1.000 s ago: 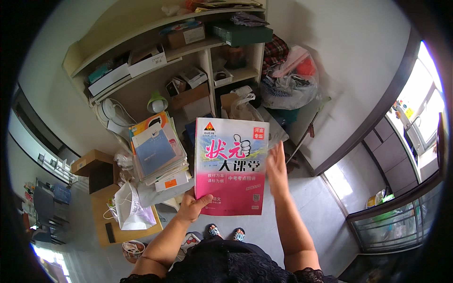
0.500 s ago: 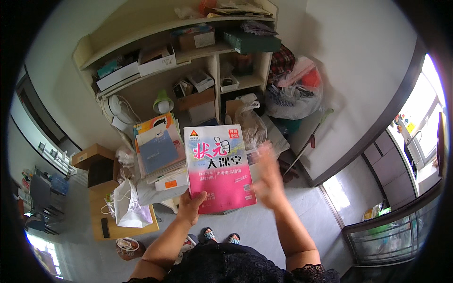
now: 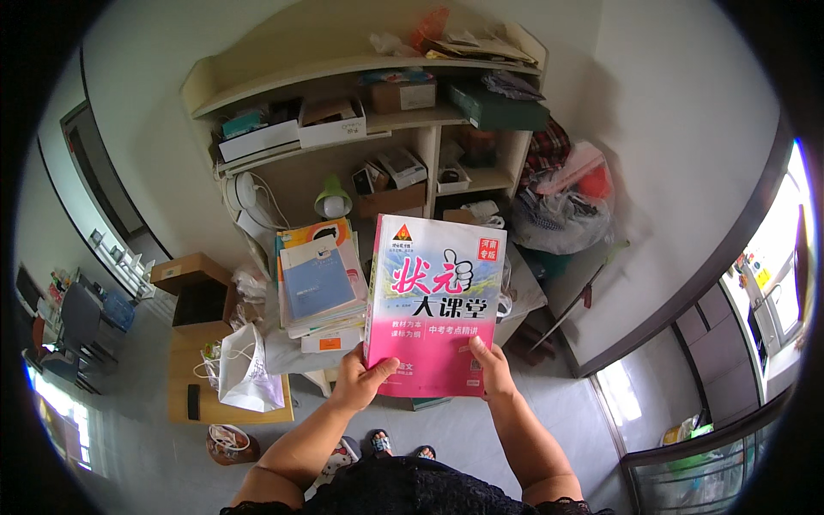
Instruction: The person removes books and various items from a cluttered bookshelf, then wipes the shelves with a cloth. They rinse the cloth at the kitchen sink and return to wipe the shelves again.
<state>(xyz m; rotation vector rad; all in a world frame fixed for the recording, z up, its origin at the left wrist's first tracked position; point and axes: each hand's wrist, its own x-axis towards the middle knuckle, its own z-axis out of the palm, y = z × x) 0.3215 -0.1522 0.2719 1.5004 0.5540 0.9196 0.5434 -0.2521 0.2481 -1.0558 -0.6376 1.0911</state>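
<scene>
A thick paperback workbook point(image 3: 433, 309) with a white and pink cover is held up in front of me, its cover facing me. My left hand point(image 3: 360, 379) grips its lower left edge, thumb on the cover. On the lower right edge my right hand point(image 3: 492, 371) is closed the same way, thumb in front. The fingers of both hands are mostly hidden behind the book. Left of it, a blue booklet point(image 3: 317, 279) tops a stack of books and papers on the desk point(image 3: 287, 354).
Behind stands a shelf unit point(image 3: 412, 129) with boxes. A green lamp point(image 3: 333, 199) and a white fan point(image 3: 244, 190) sit at the desk's back. At left are a white paper bag point(image 3: 249, 369), an open cardboard box point(image 3: 196, 296) and a bin point(image 3: 232, 445). Right, a stuffed plastic bag point(image 3: 566, 210).
My right hand, blurred and apart from the workbook before, now grips its right edge. The book appears closer and slightly turned. The whole scene has shifted to the right in view.
</scene>
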